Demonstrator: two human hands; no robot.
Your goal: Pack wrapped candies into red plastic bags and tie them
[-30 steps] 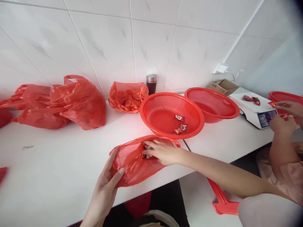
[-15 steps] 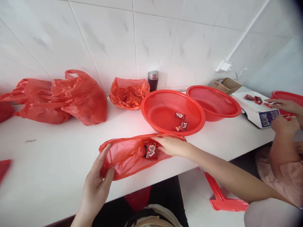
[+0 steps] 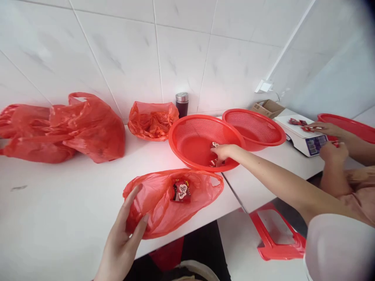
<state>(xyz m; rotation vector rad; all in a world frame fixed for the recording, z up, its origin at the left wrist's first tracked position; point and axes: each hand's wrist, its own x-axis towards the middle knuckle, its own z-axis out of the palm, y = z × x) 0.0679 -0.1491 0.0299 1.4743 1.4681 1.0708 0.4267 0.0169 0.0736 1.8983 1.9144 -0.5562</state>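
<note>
Red plastic bags on the white desk [image 3: 58, 218]: four. Nearest bag [image 3: 158, 210] at the front edge, one candy packet [image 3: 181, 191] inside, rim pinched in the left hand [image 3: 125, 238] grip. Red baskets: three. Right hand [image 3: 222, 151] inside the nearest basket [image 3: 187, 132], over candies [image 3: 212, 162]; cannot tell its grip. One flask [image 3: 182, 103], one scale [image 3: 299, 134]. White tiled walls.
</note>
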